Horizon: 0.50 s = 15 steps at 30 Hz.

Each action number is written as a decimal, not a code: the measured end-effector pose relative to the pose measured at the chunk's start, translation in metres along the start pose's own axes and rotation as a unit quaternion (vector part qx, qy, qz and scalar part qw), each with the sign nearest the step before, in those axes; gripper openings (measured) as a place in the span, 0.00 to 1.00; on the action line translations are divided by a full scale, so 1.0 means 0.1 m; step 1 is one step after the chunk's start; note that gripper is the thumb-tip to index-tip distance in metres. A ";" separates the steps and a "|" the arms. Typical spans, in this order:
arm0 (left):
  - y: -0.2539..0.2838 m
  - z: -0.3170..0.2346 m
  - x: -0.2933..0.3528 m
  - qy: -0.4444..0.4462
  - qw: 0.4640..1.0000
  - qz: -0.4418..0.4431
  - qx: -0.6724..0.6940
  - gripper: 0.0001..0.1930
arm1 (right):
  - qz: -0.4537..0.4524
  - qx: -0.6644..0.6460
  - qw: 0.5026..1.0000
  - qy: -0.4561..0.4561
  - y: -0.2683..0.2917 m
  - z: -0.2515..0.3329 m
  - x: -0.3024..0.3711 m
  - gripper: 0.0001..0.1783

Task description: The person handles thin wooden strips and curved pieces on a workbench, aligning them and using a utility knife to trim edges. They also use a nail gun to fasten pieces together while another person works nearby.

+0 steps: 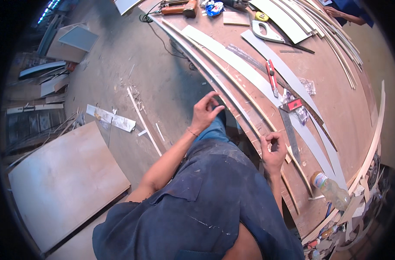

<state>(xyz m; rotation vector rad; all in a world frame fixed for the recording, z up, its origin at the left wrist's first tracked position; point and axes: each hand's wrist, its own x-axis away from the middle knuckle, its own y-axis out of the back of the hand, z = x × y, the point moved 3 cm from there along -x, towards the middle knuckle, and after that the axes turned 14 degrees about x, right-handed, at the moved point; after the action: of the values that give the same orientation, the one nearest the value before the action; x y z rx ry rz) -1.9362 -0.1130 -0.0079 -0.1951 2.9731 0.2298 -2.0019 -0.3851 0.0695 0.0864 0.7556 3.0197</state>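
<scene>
Littered grey floor (106,80), cluttered brown workbench (336,99), left hand (205,113) half-curled, right hand (273,152) curled by wood strip (300,171), any hold unclear

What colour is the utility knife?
The utility knife is mostly red; head view shows it best.

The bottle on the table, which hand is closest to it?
The right hand. The bottle lies to its right and lower in the picture. The left hand is farther off, up and to the left of both.

Open tabletop (342,102) rightward, bottle (336,193) blocking near corner
</scene>
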 end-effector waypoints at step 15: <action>-0.10 0.67 -2.73 -0.137 0.956 0.204 -0.163 0.15 | -0.121 0.116 0.986 0.013 -0.77 0.87 -1.38 0.20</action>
<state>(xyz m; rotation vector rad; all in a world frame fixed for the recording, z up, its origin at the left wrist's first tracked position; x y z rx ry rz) -1.6578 -0.0800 -0.0307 0.3908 2.6475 0.7313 -1.8574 -0.2820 0.1031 -0.0383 1.0349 2.6991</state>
